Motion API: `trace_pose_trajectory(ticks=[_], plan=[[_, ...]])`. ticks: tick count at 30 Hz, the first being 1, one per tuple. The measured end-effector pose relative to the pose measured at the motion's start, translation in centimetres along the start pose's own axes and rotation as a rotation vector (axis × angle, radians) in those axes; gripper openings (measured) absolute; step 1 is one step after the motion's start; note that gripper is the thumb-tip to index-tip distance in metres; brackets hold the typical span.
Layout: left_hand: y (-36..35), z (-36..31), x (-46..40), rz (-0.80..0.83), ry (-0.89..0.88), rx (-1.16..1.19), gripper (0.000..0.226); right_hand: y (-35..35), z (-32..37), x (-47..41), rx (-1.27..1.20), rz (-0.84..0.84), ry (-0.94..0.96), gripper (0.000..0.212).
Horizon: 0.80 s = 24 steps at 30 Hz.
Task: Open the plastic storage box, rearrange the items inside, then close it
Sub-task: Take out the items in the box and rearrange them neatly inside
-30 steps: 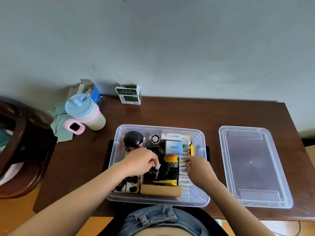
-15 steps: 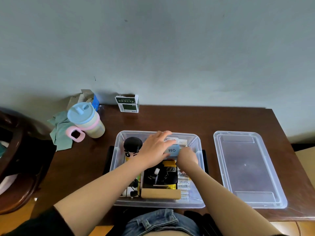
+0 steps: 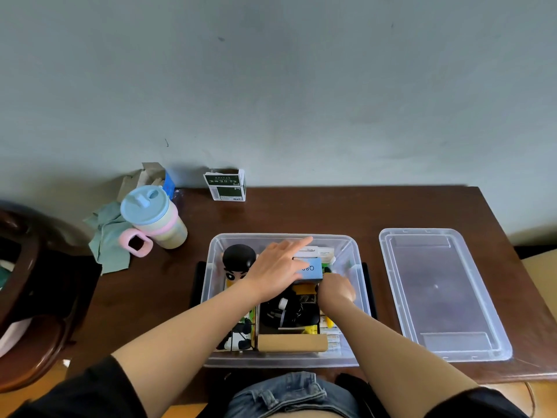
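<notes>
Two bare forearms are seen, uncovered from the wrists up to above the elbows. Black short sleeves [image 3: 90, 390] are worn on both upper arms and are cut off by the lower corners of the view. Faded blue denim [image 3: 289, 393] is worn at the waist, with a belt loop and stitched seams seen just below the near edge of the counter [image 3: 301, 212]. No rings, watch or bands are seen.

A dark brown wooden table [image 3: 301, 212] stands against a plain grey-green wall [image 3: 271, 86], a dark wooden chair [image 3: 27, 297] beside it.
</notes>
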State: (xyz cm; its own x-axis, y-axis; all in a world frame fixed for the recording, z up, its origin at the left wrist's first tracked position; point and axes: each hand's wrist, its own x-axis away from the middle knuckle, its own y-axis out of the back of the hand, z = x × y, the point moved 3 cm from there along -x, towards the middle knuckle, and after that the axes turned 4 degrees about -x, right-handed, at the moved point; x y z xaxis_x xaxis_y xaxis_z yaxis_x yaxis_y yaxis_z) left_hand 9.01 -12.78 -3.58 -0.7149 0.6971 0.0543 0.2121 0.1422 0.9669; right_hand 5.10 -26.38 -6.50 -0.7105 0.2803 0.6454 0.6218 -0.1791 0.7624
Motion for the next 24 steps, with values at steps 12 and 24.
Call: trace_pose_trajectory(ticks=[12, 24], plan=[[-1.2, 0.5, 1.0, -0.055, -0.021, 0.021, 0.032, -1.4, -1.1, 0.6, 0.119, 0.099, 0.152, 0.037], [-1.1, 1.1, 0.9, -0.019, 0.034, 0.055, 0.037, -0.9, -0.5, -0.8, -0.128, -0.004, -0.056, 0.052]])
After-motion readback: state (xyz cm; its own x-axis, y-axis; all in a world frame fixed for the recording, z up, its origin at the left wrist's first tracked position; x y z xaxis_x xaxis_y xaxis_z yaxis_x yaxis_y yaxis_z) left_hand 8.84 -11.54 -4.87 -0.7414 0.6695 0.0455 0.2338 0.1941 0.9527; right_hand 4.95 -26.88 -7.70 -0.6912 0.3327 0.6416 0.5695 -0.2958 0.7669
